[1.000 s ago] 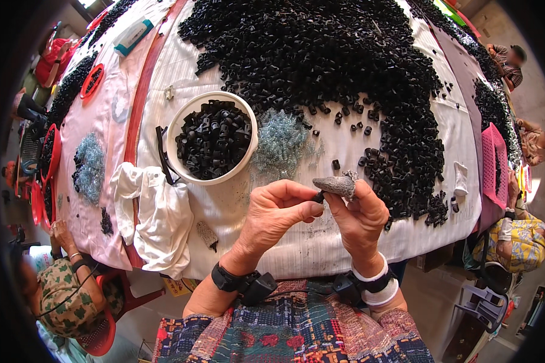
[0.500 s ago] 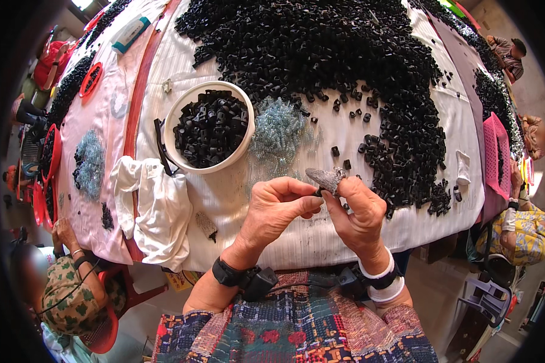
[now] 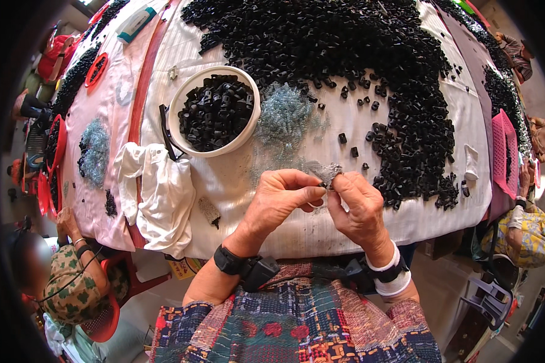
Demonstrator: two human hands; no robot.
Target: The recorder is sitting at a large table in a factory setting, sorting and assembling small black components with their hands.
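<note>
Just above the table's near edge, my left hand (image 3: 283, 196) and my right hand (image 3: 358, 209) meet with bent, closed fingers. A small black plastic piece (image 3: 324, 185) is pinched between their fingertips; its shape is mostly hidden. A grey, rough-textured fabric finger sleeve (image 3: 328, 172) sits at my right index finger, its end pointing left past the tip. Beyond my hands lies a heap of clear bluish beads or tiny springs (image 3: 284, 118), too fine to tell. Left of it stands a white bowl (image 3: 174, 124) filled with black plastic pieces.
A large spread of black pieces (image 3: 321, 42) covers the far and right parts of the white cloth. A crumpled white cloth (image 3: 157, 199) and another grey sleeve (image 3: 209, 212) lie left. A person in camouflage (image 3: 82, 284) sits left; another in yellow (image 3: 518, 236), right.
The grey sleeve has tilted and now shows less of its length above my right fingers. My fingertips have drawn closer together around the black piece. The whole view has shifted slightly.
</note>
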